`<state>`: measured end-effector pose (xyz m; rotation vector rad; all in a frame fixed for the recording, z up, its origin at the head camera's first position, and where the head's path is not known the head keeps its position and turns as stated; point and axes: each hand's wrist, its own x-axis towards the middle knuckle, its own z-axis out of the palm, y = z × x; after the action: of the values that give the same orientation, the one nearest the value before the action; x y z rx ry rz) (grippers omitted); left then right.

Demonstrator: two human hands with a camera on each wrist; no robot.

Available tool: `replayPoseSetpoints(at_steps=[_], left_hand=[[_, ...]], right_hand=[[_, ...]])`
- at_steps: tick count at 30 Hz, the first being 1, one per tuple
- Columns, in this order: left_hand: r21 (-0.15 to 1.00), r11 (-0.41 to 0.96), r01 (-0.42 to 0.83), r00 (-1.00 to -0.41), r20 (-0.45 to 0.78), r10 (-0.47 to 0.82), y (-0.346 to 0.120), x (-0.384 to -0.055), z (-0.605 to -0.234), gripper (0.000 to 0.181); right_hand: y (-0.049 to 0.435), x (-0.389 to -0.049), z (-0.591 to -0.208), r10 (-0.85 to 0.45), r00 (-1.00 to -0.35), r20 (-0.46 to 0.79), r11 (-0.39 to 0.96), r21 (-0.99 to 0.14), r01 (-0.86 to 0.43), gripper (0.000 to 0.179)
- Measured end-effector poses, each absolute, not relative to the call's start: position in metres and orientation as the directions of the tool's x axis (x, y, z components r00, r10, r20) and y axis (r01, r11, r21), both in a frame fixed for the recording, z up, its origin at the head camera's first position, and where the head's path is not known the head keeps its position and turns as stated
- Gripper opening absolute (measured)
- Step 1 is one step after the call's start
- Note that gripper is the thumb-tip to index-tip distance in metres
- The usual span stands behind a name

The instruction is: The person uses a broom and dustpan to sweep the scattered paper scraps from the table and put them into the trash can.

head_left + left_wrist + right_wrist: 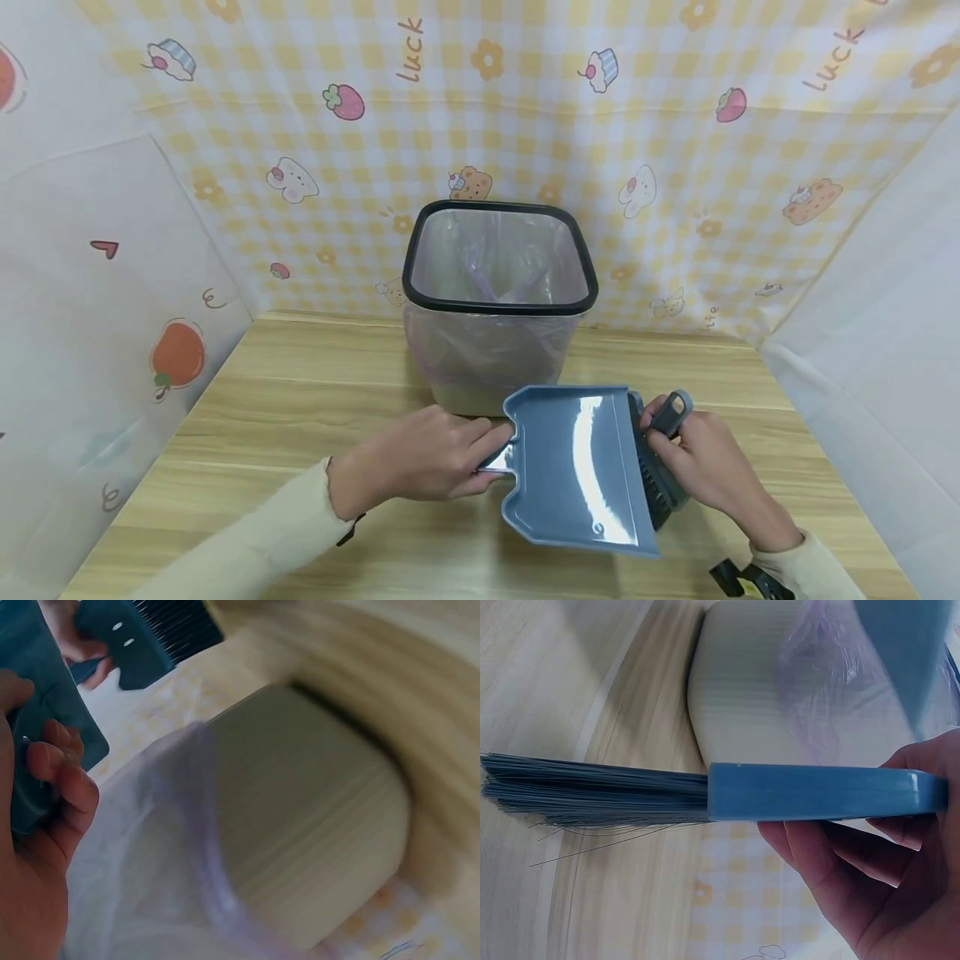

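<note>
My left hand grips the short handle of a blue-grey dustpan, whose pan faces up in front of the bin and holds no visible debris. In my right hand is a small hand brush with dark bristles, gripped by its looped handle. The brush stands along the dustpan's right-hand lip in the head view. From the right wrist, the brush shows its blue back edge-on, bristles pointing left, some splayed. The left wrist view shows the fingers curled at the dustpan handle.
A light bin with a black rim and a translucent purplish liner stands behind the dustpan, near the back of the wood-grain table. A yellow checked cloth hangs behind it. White sheets hang at both sides.
</note>
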<state>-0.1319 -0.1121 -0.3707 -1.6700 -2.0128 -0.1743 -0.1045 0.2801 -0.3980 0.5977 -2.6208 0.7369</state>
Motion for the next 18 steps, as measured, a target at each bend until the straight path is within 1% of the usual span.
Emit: replayPoseSetpoints(at_steps=[2, 7, 11, 18], left_hand=[[-0.207, 0.218, 0.954, -0.105, 0.452, 0.886, -0.111, -0.134, -0.379, 0.046], [-0.136, 0.188, 0.973, -0.115, 0.419, 0.900, -0.110, -0.141, -0.399, 0.041], [-0.087, 0.197, 0.976, -0.154, 0.364, 0.919, -0.110, -0.147, -0.412, 0.035], [-0.078, 0.260, 0.962, -0.234, 0.249, 0.940, -0.113, -0.153, -0.428, 0.030]], right_hand=[[0.280, -0.104, -0.398, -0.301, -0.847, 0.438, 0.775, -0.405, -0.485, 0.022], [0.280, -0.104, -0.398, -0.302, -0.840, 0.451, 0.769, -0.405, -0.494, 0.024], [0.280, -0.104, -0.397, -0.304, -0.841, 0.448, 0.769, -0.406, -0.494, 0.024], [0.280, -0.104, -0.397, -0.300, -0.844, 0.446, 0.770, -0.409, -0.489, 0.023]])
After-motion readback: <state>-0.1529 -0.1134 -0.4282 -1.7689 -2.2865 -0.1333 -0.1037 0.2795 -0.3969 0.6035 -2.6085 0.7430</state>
